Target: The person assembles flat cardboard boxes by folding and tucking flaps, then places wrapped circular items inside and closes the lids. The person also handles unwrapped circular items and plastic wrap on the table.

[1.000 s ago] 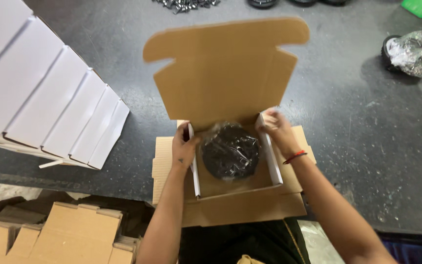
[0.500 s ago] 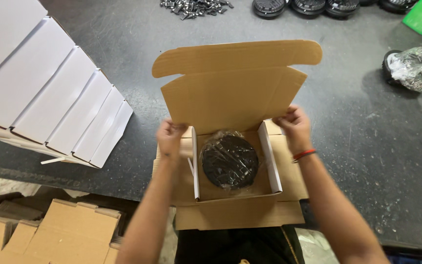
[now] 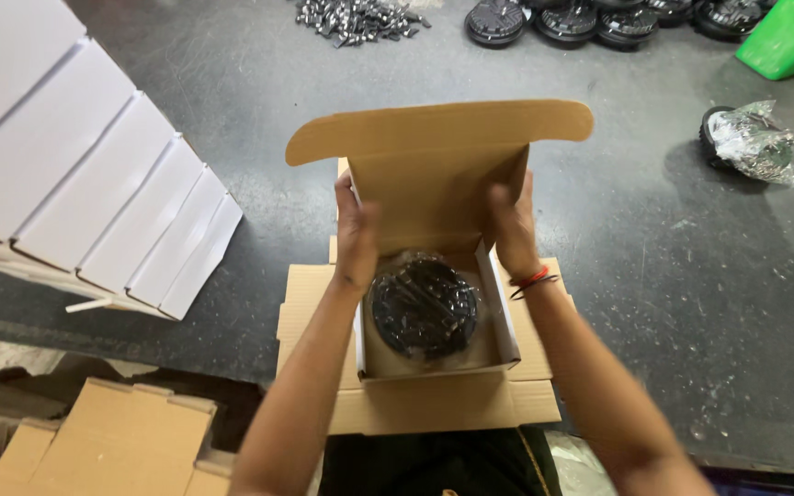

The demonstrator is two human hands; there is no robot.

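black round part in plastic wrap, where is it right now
In the head view the black round part lies inside the open cardboard box, low in the centre, between the left hand and right hand holding the lid.

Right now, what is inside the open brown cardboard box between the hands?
The brown cardboard box holds one round black part wrapped in clear plastic, lying flat. The part covers the box floor, so anything beneath it is hidden.

My left hand (image 3: 357,234) and right hand (image 3: 514,230) have their fingertips tucked behind the cardboard lid (image 3: 434,170), so I can't tell how they press. The black round part (image 3: 425,306) is blurred by its plastic wrap. At the worktop's (image 3: 645,303) far edge the row of black discs (image 3: 599,18) is cut off; the white boxes (image 3: 66,184) run off its left edge.
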